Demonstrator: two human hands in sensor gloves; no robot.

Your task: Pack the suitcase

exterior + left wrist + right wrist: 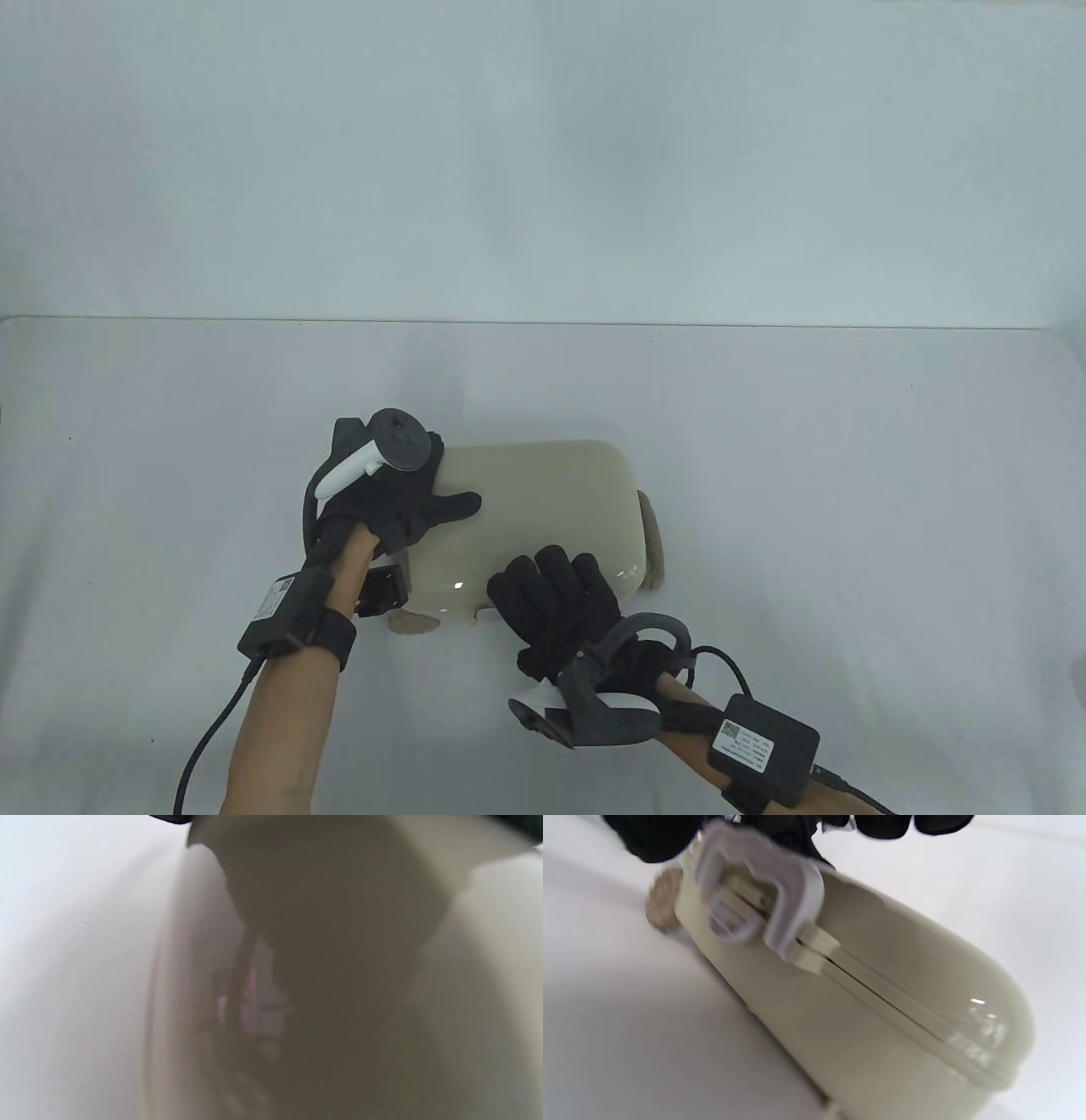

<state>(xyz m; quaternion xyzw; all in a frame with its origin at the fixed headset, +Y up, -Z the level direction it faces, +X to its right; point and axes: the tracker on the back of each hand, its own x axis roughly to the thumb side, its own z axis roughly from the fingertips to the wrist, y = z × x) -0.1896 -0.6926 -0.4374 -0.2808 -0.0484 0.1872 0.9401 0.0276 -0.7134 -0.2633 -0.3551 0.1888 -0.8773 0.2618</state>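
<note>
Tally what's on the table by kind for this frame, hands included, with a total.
Suitcase, beige, lid down: 1
Gloved hands on it: 2, left hand and right hand
White latch on its front edge: 1
Total: 4

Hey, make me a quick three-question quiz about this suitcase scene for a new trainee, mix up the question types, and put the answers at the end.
1. True or false: the suitcase lies closed on the table.
2. Which hand rests on the near edge by the white latch?
A. left hand
B. right hand
C. neither
3. Fill in: the left hand lies on the suitcase's ____ end in the table view.

Key
1. True; the right wrist view shows only a thin seam between the shells.
2. B, the right hand.
3. Left.
</note>
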